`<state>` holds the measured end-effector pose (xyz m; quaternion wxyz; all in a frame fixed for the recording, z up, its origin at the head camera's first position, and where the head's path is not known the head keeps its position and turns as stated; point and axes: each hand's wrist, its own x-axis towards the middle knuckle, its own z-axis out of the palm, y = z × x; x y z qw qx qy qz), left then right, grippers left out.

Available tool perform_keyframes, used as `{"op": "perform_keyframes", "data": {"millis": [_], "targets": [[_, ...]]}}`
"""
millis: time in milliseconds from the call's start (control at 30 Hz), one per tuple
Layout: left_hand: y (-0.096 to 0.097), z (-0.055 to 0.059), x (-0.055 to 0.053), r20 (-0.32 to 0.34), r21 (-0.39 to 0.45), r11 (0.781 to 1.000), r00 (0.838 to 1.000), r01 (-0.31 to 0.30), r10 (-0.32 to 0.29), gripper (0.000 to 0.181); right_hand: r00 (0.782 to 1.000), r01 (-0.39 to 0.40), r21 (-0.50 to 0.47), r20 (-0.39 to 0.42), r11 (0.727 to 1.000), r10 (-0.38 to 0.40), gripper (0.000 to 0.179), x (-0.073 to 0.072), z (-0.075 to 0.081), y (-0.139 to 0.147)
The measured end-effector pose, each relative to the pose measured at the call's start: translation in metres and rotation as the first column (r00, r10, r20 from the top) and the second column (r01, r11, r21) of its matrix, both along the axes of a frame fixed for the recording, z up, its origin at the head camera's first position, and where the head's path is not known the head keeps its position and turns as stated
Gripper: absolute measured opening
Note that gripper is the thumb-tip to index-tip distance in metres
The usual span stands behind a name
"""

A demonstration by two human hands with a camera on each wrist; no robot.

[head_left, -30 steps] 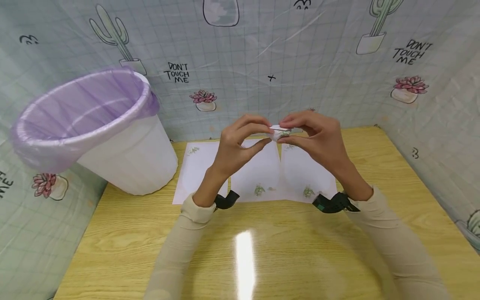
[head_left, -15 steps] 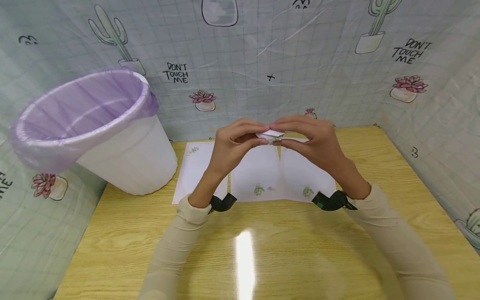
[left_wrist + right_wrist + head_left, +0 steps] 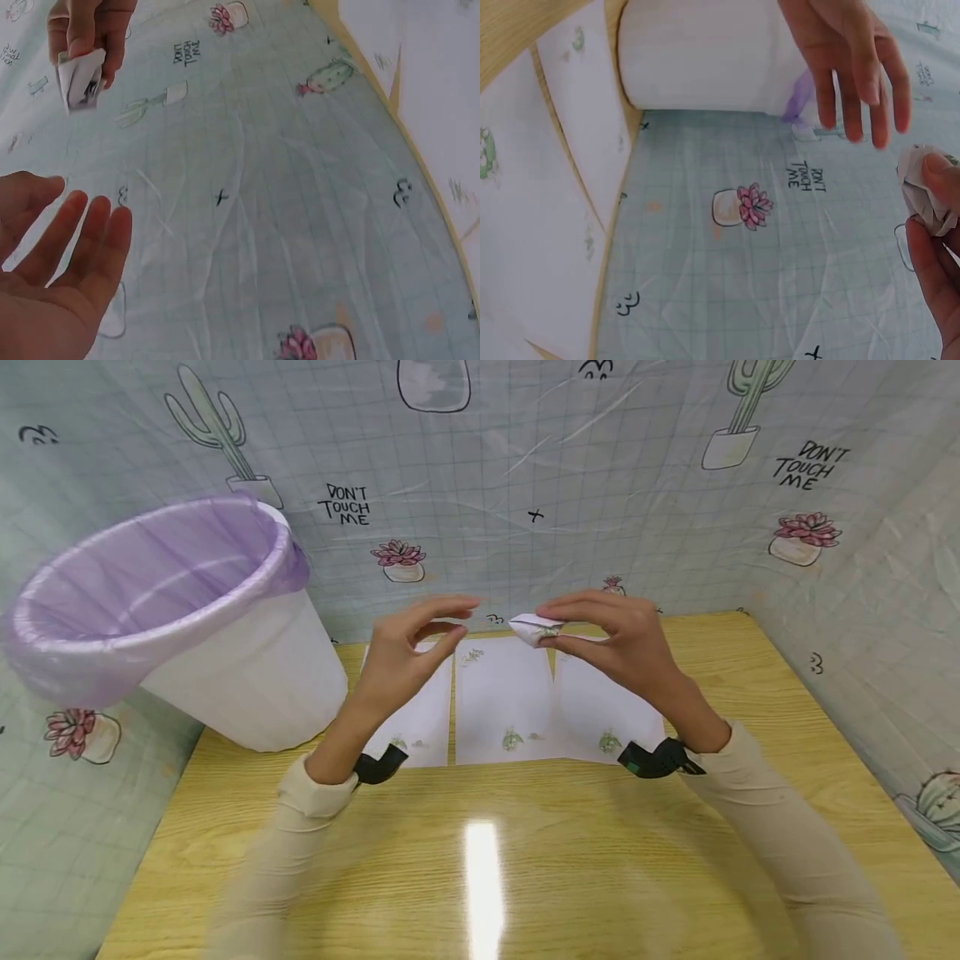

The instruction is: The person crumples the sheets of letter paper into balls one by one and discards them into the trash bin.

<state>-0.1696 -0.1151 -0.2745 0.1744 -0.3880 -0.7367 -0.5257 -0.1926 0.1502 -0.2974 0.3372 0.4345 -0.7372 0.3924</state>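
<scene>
A small wad of folded, crumpled paper (image 3: 534, 629), white with a green print, is pinched between the thumb and fingers of my right hand (image 3: 611, 625). It is held up in front of the wall, above the sheets. In the right wrist view the crumpled paper (image 3: 921, 187) shows uneven creases. My left hand (image 3: 412, 647) is apart from it, to the left, with nothing between its relaxed fingers. The left wrist view shows the left hand (image 3: 67, 270) with fingers spread and the paper wad (image 3: 80, 81) beyond it in the right hand.
Three white sheets with green plant prints, such as the middle sheet (image 3: 502, 702), lie side by side on the wooden table (image 3: 375, 852). At the left stands a white bin (image 3: 255, 677) with a purple liner (image 3: 157, 568). A patterned cloth (image 3: 465, 485) hangs behind.
Both hands held the paper wad before. My left hand has let go and moved left, while the right hand keeps the wad. The head view has shifted slightly.
</scene>
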Motion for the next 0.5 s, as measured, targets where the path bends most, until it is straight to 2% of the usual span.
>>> {"op": "perform_keyframes", "data": {"millis": [67,133,167,267,333,433,500], "targets": [[-0.017,0.002,0.003,-0.052,-0.014,0.995,0.994,-0.098,0.097,0.029,1.000,-0.005,0.001,0.008,1.000,0.005,0.036,0.000,0.000,0.002],[-0.036,0.005,0.008,-0.096,-0.014,0.980,0.976,-0.199,0.197,0.028,1.000,-0.009,0.014,0.005,1.000,0.009,0.035,0.000,-0.001,0.003],[-0.045,0.006,0.011,-0.118,-0.011,0.967,0.961,-0.255,0.252,0.027,1.000,-0.016,0.018,0.004,1.000,0.016,0.035,-0.001,-0.001,0.003],[-0.073,0.009,0.024,-0.182,0.042,0.909,0.891,-0.416,0.416,0.026,0.999,-0.032,0.036,-0.005,0.999,0.032,0.034,-0.001,-0.001,0.001],[-0.087,0.014,0.035,-0.216,0.104,0.852,0.825,-0.513,0.523,0.025,0.999,-0.031,0.035,-0.007,0.999,0.031,0.034,-0.001,-0.001,-0.001],[-0.106,0.022,0.045,-0.262,0.217,0.740,0.692,-0.637,0.673,0.022,1.000,-0.014,0.036,-0.006,0.999,0.015,0.035,0.001,0.000,-0.002],[-0.119,0.028,0.049,-0.264,0.277,0.647,0.591,-0.710,0.762,0.020,1.000,-0.007,0.029,-0.003,1.000,0.007,0.035,0.002,0.001,-0.002]]}}
